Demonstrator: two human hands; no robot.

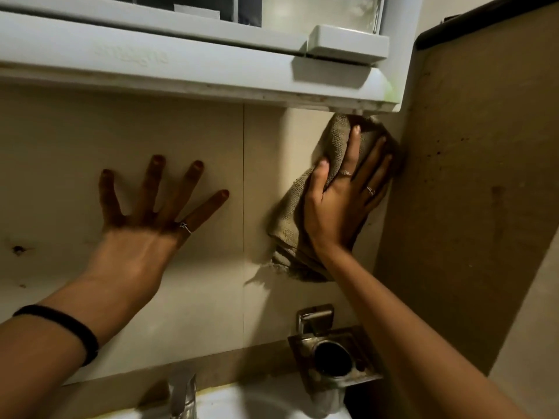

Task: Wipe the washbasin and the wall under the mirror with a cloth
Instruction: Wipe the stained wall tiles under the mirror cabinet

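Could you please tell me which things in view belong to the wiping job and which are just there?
Part of the job:
cloth, under the right hand
wall, braced by the left hand
washbasin

Just there:
tap
metal holder
mirror cabinet

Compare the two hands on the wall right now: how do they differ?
The left hand lies bare on the wall, fingers spread wide; the right hand presses the cloth against it, near the corner under the cabinet. The left wrist has a black band; the right shows none. Both wear rings.
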